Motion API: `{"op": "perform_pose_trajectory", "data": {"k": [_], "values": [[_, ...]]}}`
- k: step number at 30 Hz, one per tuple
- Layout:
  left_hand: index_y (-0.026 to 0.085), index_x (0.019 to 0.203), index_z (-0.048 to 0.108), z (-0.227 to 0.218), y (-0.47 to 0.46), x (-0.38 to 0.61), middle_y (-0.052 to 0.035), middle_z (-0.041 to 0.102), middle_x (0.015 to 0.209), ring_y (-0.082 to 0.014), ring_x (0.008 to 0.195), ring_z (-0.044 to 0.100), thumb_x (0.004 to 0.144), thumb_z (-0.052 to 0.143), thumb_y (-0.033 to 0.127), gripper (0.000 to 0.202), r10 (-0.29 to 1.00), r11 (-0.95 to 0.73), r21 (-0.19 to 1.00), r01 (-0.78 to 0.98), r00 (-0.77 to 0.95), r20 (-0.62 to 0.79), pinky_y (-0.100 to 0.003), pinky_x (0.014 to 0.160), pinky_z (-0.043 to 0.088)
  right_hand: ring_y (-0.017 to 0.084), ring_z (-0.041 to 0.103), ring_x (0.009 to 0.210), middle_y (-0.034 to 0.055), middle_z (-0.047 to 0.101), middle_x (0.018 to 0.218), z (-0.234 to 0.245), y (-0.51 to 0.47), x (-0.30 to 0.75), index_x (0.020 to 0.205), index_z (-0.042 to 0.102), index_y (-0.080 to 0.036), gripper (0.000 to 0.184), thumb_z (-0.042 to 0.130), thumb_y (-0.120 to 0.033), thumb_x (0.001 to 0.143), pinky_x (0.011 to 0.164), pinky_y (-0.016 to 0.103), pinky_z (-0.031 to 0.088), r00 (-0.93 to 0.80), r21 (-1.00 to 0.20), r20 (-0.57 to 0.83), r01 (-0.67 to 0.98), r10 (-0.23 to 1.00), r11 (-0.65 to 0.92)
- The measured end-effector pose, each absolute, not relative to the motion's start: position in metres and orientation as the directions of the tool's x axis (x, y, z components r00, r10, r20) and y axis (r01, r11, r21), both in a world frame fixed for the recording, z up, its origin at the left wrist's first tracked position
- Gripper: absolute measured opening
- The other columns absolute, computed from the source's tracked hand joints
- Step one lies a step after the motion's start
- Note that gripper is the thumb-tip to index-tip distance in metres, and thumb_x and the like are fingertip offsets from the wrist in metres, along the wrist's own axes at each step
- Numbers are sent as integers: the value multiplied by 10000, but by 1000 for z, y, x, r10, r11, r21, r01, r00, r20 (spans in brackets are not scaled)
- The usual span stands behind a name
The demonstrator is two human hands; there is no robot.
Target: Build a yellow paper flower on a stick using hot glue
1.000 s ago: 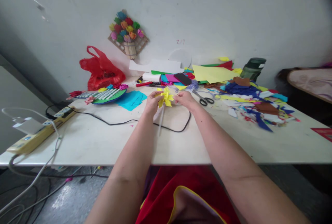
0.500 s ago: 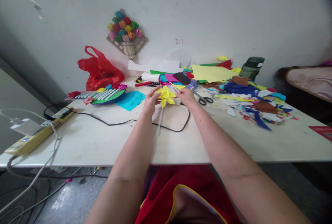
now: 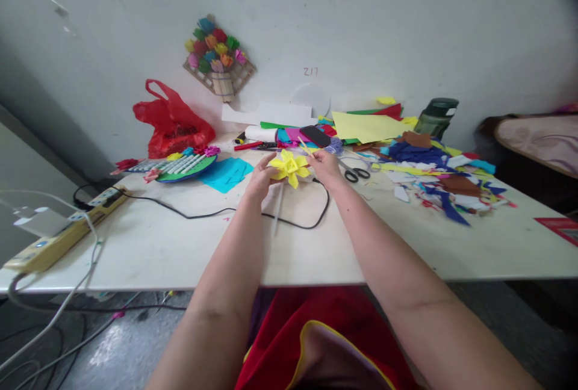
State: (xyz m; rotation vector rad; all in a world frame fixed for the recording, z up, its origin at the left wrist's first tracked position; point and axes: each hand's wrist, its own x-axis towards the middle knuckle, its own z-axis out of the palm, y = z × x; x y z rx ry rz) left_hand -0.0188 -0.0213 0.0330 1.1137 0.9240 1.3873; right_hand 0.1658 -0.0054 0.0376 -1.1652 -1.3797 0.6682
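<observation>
A yellow paper flower [image 3: 290,167] with pointed petals faces me above the middle of the table. My left hand [image 3: 261,177] grips its left side, fingers closed. In my right hand [image 3: 324,166] a thin pale wooden stick [image 3: 304,146] is pinched, its end pointing up and to the left; the hand is close to the flower's right petals. Below the flower a translucent white rod [image 3: 277,212] slants toward me, its far end hidden behind the flower and my left hand. A black cord [image 3: 311,227] loops under both hands.
Black-handled scissors [image 3: 353,173] lie right of my right hand, near a pile of paper and cloth scraps [image 3: 433,167]. Blue sheets [image 3: 226,174], a decorated green board [image 3: 192,167] and a red plastic bag [image 3: 174,125] are at left. A power strip [image 3: 63,230] lies at the left edge.
The yellow flower has turned to face me more, so its centre and petals show more fully. Both hands keep hold; the stick has shifted slightly. The whole view has shifted a little.
</observation>
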Motion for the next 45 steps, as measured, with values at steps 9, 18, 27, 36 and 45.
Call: {"op": "perform_pose_trajectory", "data": {"k": [9, 18, 27, 36, 45], "values": [[144, 1162, 587, 35, -24, -18, -58, 700, 853, -243, 812, 679, 654, 627, 296, 532, 971, -47, 941, -335, 206, 122, -405, 743, 571, 197, 607, 644, 26, 629, 642, 34, 0, 167, 669, 554, -217, 113, 577, -322, 705, 648, 344, 493, 82, -886, 431, 226, 898, 405], [110, 1020, 639, 40, -30, -14, -90, 716, 800, -259, 750, 695, 719, 588, 322, 372, 973, 115, 951, -288, 226, -49, -355, 634, 574, 164, 586, 608, -4, 614, 619, 43, -14, 161, 671, 521, -214, 135, 563, -339, 701, 606, 289, 455, -41, -848, 466, 265, 884, 460], [101, 1010, 625, 38, -23, -12, -109, 696, 787, -285, 757, 694, 723, 620, 303, 351, 967, 195, 944, -265, 212, -140, -375, 615, 568, 168, 588, 663, -4, 609, 665, 41, -13, 161, 718, 552, -213, 172, 565, -384, 724, 648, 292, 447, -44, -834, 473, 299, 880, 463], [125, 888, 603, 34, -20, -13, -69, 675, 783, -218, 780, 685, 776, 593, 322, 227, 993, -28, 939, -342, 96, 65, -324, 678, 558, 182, 602, 763, 38, 671, 763, 48, -15, 171, 810, 640, -179, 253, 598, -420, 746, 768, 332, 479, 90, -891, 408, 256, 909, 375], [145, 874, 595, 31, -19, -9, -51, 655, 770, -181, 782, 667, 765, 638, 321, 212, 988, -27, 938, -346, 133, 77, -256, 633, 536, 173, 622, 798, 5, 671, 762, 44, -8, 174, 792, 661, -178, 157, 653, -213, 639, 833, 364, 504, 18, -921, 368, 146, 930, 362]]}}
